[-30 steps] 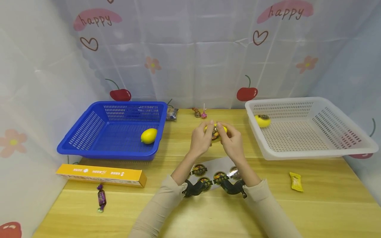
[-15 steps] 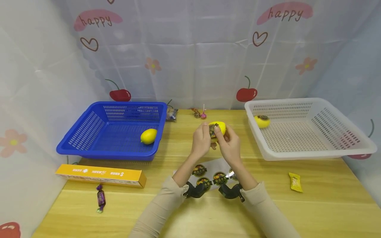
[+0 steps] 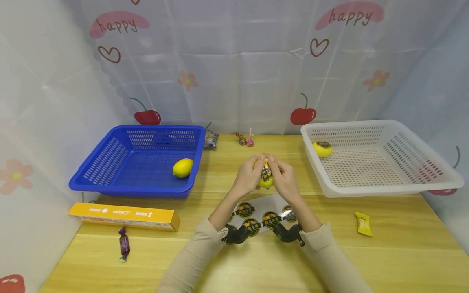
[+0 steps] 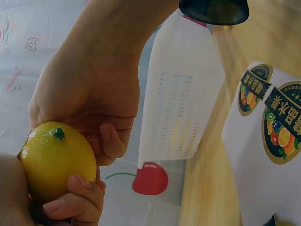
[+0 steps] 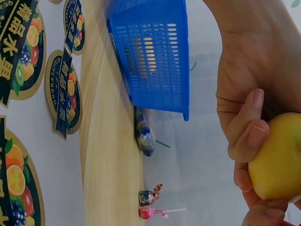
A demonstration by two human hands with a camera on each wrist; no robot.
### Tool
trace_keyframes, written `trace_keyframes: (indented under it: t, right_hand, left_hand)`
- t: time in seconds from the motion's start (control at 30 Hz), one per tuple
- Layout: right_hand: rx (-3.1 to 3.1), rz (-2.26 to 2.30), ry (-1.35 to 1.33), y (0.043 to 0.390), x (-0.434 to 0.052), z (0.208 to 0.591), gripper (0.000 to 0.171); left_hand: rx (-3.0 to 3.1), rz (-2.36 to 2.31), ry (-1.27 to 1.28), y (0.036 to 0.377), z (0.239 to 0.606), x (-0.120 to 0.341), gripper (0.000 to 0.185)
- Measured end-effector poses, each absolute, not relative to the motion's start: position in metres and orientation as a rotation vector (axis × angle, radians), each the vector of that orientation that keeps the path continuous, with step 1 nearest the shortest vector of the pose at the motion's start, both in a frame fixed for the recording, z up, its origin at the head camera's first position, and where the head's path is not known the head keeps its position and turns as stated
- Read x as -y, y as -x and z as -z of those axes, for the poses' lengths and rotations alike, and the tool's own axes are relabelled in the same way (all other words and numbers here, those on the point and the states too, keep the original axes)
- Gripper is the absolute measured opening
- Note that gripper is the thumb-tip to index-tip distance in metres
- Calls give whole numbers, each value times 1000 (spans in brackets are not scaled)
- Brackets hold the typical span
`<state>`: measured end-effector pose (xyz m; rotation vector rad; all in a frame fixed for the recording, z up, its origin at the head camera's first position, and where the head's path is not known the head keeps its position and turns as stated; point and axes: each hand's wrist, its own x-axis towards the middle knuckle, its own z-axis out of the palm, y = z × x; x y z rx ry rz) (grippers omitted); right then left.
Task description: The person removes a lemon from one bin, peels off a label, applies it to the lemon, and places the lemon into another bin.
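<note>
A yellow lemon (image 3: 267,182) is held between both hands above the middle of the table. A dark round fruit sticker (image 3: 266,171) lies on its upper side. My left hand (image 3: 248,176) grips the lemon from the left, thumb on top at the sticker. From the right, my right hand (image 3: 286,179) holds it too, its thumb close to the other. In the left wrist view, fingers curl round the lemon (image 4: 56,155) below its green tip. Below the hands lies a white sheet of fruit stickers (image 3: 260,208), partly covered by the wrists.
A blue basket (image 3: 137,189) with one lemon (image 3: 182,168) stands left. A white basket (image 3: 384,190) with a stickered lemon (image 3: 322,150) stands right. Around lie an orange box (image 3: 122,215), a purple candy (image 3: 124,245), a yellow packet (image 3: 364,224) and a lollipop (image 3: 250,142).
Both hands have turned the lemon so that its tip now points toward me. The thumbs have come together over the sticker. The baskets and loose sweets stay put.
</note>
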<state>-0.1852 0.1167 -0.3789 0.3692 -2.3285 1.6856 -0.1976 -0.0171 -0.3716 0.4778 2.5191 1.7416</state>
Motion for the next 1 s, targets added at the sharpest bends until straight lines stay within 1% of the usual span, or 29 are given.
trace_keyframes:
  t: [0.17,0.37,0.47,0.7,0.87,1.0]
  right_hand:
    - [2313,-1704,-386,185,-118,382,38]
    - [2395,-1691,-316,178,-112,380,44]
    - [2412,-1695,-275,178,-109,381,45]
    - [2449,-1749,-242,182,-110,380,53]
    - [2436,-1830,-224,183,-117,380,56]
    - [2366,-1906,-146,183,-119,382,55]
  left_hand:
    - [-2502,-1790,-435,195,372,17,52]
    - [-2602,-1931,-398,195,373,10,50]
    - [-2623,-1958,-388,194,376,8,47]
    - [-2577,-1949,-370,193,378,16,41]
    - [-2524,-1901,-404,194,374,23,35]
    - [-2453,-1926,-381,194,375,24,35]
